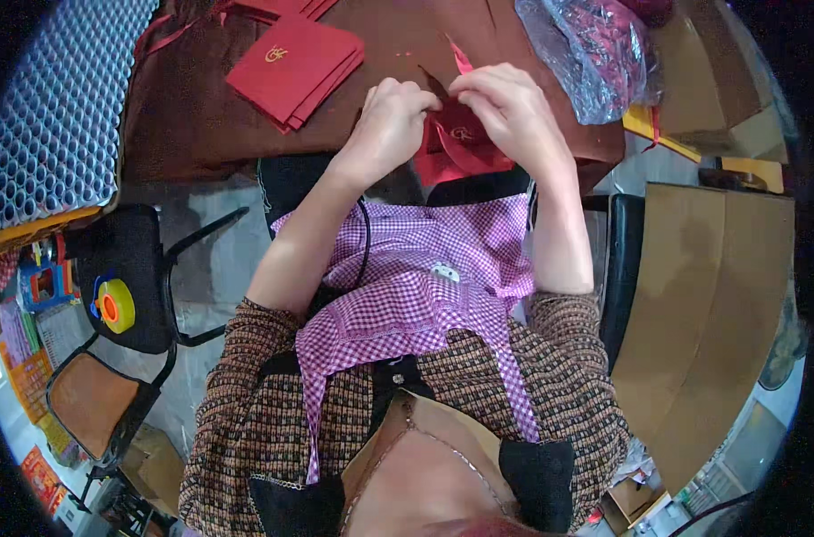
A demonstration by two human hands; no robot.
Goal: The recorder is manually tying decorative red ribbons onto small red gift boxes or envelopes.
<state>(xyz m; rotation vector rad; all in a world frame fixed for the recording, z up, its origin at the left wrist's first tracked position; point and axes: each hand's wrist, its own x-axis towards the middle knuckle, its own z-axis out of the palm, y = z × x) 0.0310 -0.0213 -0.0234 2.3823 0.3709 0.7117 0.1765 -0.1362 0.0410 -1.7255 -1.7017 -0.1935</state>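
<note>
Red gold-emblem pouch (465,134), upper ctr. of frame: L hand (391,125) & R hand (512,112) each pinching its ribbon (462,61), best kept flat, untwisted.

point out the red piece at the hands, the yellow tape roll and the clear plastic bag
Red piece (466,138): head view, on its front near the middle
Yellow tape roll (127,306): head view, on its yellow ring
Clear plastic bag (593,59): head view, on its crinkled middle
</note>
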